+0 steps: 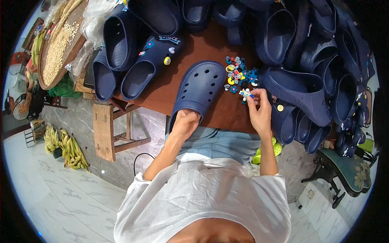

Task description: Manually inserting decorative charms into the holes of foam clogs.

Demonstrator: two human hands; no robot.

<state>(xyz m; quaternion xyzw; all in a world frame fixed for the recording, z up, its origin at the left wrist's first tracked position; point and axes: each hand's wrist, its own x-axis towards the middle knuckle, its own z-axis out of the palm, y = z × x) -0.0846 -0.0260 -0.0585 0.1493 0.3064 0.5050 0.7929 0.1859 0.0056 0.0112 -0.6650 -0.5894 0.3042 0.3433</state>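
Note:
A dark blue clog (204,83) with round holes in its upper lies on the brown tabletop in front of me, toe pointing away. My left hand (187,122) reaches into its heel opening and grips it; the fingertips are hidden inside. Just to the right, my right hand (260,109) pinches a small white and blue shoe charm (245,94) between thumb and fingers. Beyond that hand sits a loose pile of colourful shoe charms (240,73), in blue, yellow, red and white. The clog in my left hand bears no charms on its visible upper.
Decorated blue clogs (152,67) stand at the left of the brown table (162,95). Many more blue clogs (298,93) are heaped on the right. Beyond the left edge are a wooden stool (104,131), a tray of pale kernels (60,52) and corn cobs (73,150).

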